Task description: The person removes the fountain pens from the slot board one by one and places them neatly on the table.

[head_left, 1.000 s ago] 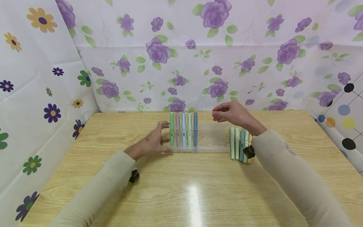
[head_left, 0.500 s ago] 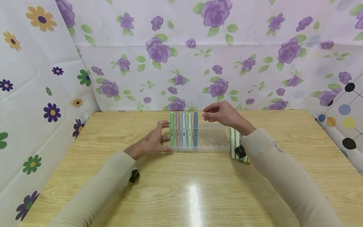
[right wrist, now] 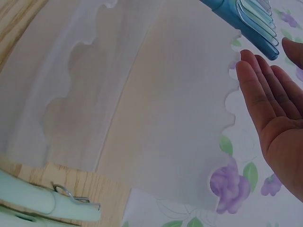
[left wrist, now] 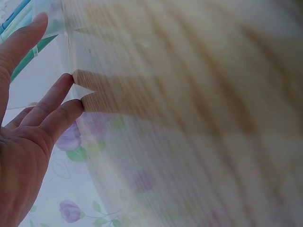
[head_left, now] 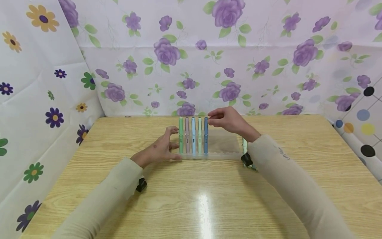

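A clear plastic pen rack (head_left: pixel 223 141) with scalloped notches stands on the table. Several capped pens lean in its left part, from a green pen (head_left: pixel 181 136) at the end to a dark blue pen (head_left: pixel 206 136). At the rack's left end is my left hand (head_left: pixel 161 146), thumb toward the front and fingers spread; its fingertips (left wrist: pixel 66 80) come up to the clear edge. My right hand (head_left: pixel 228 120) is at the top of the dark blue pen. In the right wrist view, the thumb and straight fingers stand apart on either side of the blue cap end (right wrist: pixel 270 49).
Pale green pens (right wrist: pixel 52 201) lie on the table right of the rack, mostly hidden under my right forearm in the head view. The wooden table (head_left: pixel 179 199) meets a flowered cloth (head_left: pixel 167 53) behind the rack. Scalloped notches line the rack's right part.
My right hand has moved left above the rack to the dark blue pen's top, and its forearm now covers most of the loose pens. My left hand has stayed at the rack's end.
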